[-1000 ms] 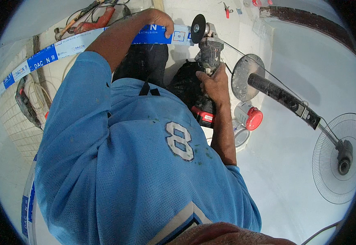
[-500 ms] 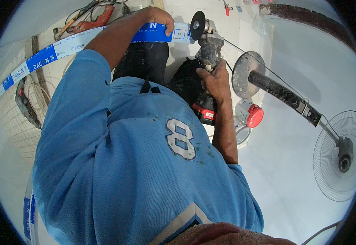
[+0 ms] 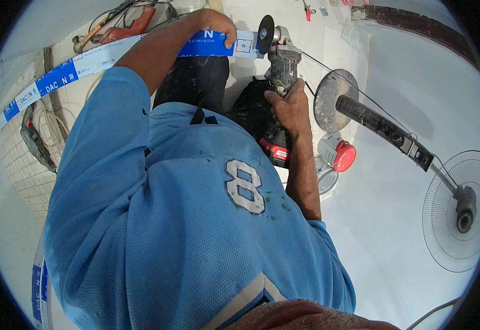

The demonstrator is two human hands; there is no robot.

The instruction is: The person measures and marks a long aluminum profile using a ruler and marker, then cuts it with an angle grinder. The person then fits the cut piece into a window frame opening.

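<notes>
My right hand (image 3: 291,107) is wrapped round the body of a dusty cordless angle grinder (image 3: 283,61) with a red-and-black battery at its lower end. The grinder's black cutting disc (image 3: 265,34) stands upright at the right end of a long aluminium profile (image 3: 207,45) covered in blue-and-white film. Whether the disc touches the metal, I cannot tell. Over the profile's far edge my left hand (image 3: 221,25) curls, gripping it near that end. The profile runs off to the left beneath my left forearm and lies across in front of my legs.
A red corded power tool (image 3: 127,28) lies at the far left, a dark power tool (image 3: 34,140) with a cable at the left. On the right stand a pedestal fan (image 3: 455,212) with its round base (image 3: 333,102) and a red-lidded tub (image 3: 343,156). Red-handled pliers (image 3: 307,12) lie far off.
Almost nothing differs. The grinder's disc and the profile's end keep nearly the same place, and both hands hold as before.
</notes>
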